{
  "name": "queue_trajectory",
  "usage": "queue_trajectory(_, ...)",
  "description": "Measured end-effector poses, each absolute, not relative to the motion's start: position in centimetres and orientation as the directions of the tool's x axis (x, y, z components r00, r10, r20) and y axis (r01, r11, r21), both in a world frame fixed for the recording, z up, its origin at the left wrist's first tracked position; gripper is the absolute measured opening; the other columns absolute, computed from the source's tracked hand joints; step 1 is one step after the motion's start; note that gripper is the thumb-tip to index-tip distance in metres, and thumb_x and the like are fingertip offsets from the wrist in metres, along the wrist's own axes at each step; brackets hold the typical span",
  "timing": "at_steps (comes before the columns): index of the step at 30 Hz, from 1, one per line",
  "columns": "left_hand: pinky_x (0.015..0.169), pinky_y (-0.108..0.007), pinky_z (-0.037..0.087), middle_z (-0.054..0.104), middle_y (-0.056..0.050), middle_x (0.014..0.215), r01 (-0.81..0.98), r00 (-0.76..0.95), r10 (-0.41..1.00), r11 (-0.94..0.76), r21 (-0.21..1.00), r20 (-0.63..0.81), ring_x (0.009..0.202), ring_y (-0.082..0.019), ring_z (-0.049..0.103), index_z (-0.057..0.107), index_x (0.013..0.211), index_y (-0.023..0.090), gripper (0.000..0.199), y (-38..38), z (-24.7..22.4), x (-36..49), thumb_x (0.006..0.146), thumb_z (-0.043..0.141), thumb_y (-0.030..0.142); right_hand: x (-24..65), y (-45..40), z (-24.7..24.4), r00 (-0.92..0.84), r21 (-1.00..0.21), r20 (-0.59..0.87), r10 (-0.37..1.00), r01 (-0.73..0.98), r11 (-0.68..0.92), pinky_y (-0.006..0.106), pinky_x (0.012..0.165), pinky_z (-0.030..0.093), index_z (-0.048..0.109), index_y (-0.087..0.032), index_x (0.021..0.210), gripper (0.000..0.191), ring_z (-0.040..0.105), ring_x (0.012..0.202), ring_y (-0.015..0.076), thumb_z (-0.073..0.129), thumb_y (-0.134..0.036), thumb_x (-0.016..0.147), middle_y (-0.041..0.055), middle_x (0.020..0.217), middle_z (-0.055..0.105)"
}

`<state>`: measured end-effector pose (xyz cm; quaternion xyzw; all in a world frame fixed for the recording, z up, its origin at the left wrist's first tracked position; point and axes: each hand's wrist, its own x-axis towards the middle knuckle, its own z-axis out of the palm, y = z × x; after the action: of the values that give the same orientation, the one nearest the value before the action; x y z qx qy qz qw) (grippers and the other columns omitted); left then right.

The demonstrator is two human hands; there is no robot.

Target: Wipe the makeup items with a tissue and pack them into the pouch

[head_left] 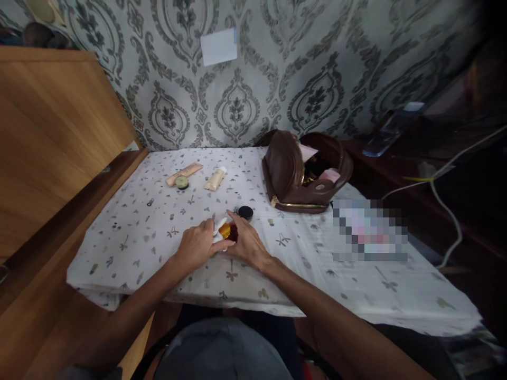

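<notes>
Fingers (239,221) around amber container (224,230), axis unclear.

1. We take this for a room in a home, furnished for everyday living.
2. Along the far side we see wallpaper (237,105) with ornate grey scrollwork.
3. Before us, the table wears a white cloth (138,253) printed with little plant motifs.
4. On it we find personal belongings: small tubes (215,179) at far left, an open brown handbag (282,169) at far right.
5. We notice wood-grained furniture (55,148) at left, and a clear bottle (390,132) and pale cable (449,206) at right.
</notes>
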<state>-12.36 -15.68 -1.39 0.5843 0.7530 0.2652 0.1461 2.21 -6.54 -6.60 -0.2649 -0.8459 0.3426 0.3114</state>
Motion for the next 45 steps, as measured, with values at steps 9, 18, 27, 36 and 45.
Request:
queue_trajectory(9,0.073,-0.031,0.041,0.064,-0.008,0.075,0.808,-0.296,0.953,0.213,0.549,0.066,0.087,-0.032,0.066,0.05,0.079,0.022,0.046,-16.2,-1.7,-12.1,0.076,0.07,0.063,2.2,-6.4,-6.2,-0.677,-0.645,0.404,0.615,0.266,0.716,0.041,0.083,0.051,0.066,-0.018,0.106,0.043,0.059,0.091,0.0264,0.078,-0.024,0.065,0.008,0.094,0.064)
queue_trajectory(18,0.068,-0.028,0.036,0.063,-0.005,0.076,0.846,-0.228,0.965,0.129,0.517,0.133,0.076,-0.025,0.062,0.056,0.088,0.022,0.033,-16.2,-0.5,-13.0,0.086,0.06,0.055,2.2,-6.8,-5.5,-0.69,-0.983,0.183,0.7,-0.126,0.133,0.036,0.083,0.055,0.062,-0.022,0.108,0.053,0.066,0.087,0.0195,0.083,-0.032,0.06,0.0023,0.1,0.069)
queue_trajectory(27,0.042,-0.022,0.028,0.054,-0.001,0.052,0.196,-0.171,0.964,0.238,0.951,-0.206,0.044,-0.012,0.047,0.052,0.063,0.02,0.062,-14.9,-1.3,-12.7,0.083,0.041,0.077,2.4,-6.4,-4.8,-0.688,-0.952,0.147,0.711,-0.294,-0.088,0.038,0.097,0.049,0.061,-0.024,0.103,0.055,0.067,0.093,0.0169,0.089,-0.033,0.057,-0.0008,0.1,0.069)
queue_trajectory(36,0.031,-0.016,0.019,0.054,0.003,0.05,-0.299,-0.073,0.886,0.419,0.857,-0.458,0.038,-0.011,0.051,0.051,0.075,0.019,0.052,-13.4,-1.6,-10.1,0.074,0.063,0.069,4.1,-6.1,-4.6,-0.604,-0.953,0.3,0.738,-0.151,0.263,0.037,0.097,0.047,0.062,-0.026,0.124,0.07,0.062,0.105,0.0214,0.09,-0.034,0.06,0.0029,0.111,0.065)
queue_trajectory(45,0.037,-0.018,0.033,0.05,0.007,0.049,-0.249,-0.241,0.86,0.394,0.885,-0.451,0.039,-0.008,0.044,0.051,0.072,0.02,0.044,-9.3,-0.1,-6.7,0.059,0.077,0.053,10.2,-3.3,-0.1,-0.644,-0.794,0.466,0.606,-0.002,0.608,0.035,0.094,0.049,0.063,-0.024,0.128,0.062,0.06,0.104,0.0207,0.084,-0.032,0.07,0.0058,0.111,0.06)
